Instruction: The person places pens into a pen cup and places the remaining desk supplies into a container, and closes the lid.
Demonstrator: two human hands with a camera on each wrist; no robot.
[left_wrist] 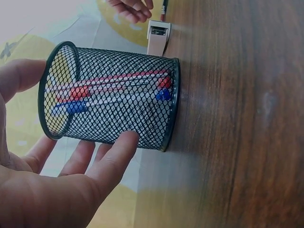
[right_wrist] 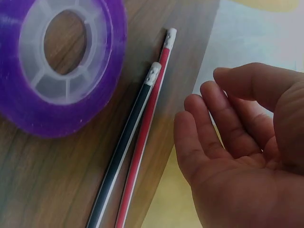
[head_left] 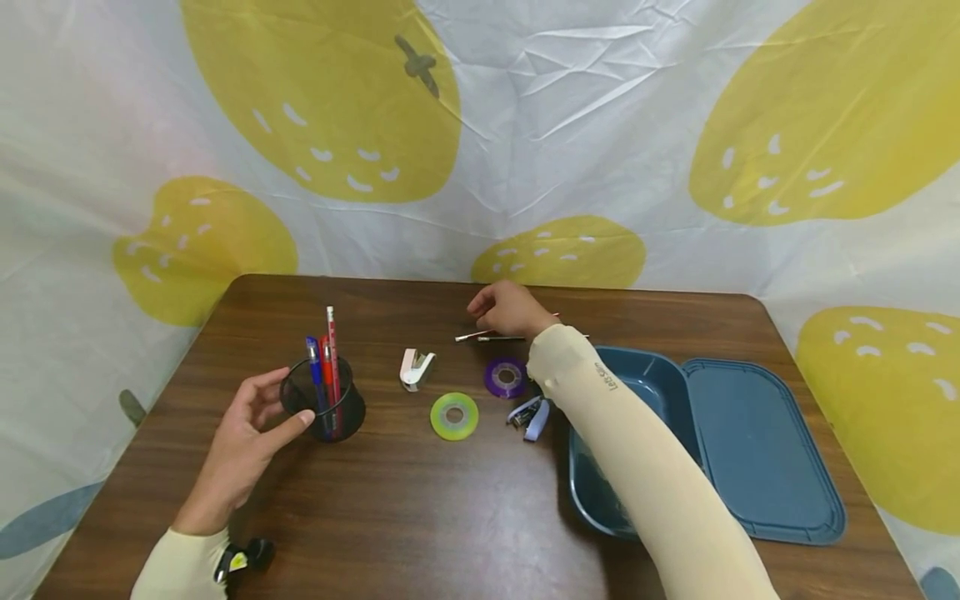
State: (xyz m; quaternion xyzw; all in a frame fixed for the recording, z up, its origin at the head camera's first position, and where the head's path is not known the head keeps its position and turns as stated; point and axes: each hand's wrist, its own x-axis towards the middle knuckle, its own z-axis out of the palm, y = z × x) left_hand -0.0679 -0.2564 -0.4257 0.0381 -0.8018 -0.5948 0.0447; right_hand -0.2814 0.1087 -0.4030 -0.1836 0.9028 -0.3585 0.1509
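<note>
My left hand has its thumb and fingers around a black mesh pen holder, which stands upright on the table. In it are a blue pen, red pens and a red pencil with a white end. Farther back, my right hand hovers with loosely bent fingers and nothing in them. Close by it, a black pencil and a red pencil lie side by side on the table, apart from the fingers. A purple tape roll lies beside them.
Mid-table are a small white stapler, a green tape roll and a small lavender-and-black item. On the right stand a blue box, partly covered by my right sleeve, and its flat lid. A patterned cloth hangs behind the table.
</note>
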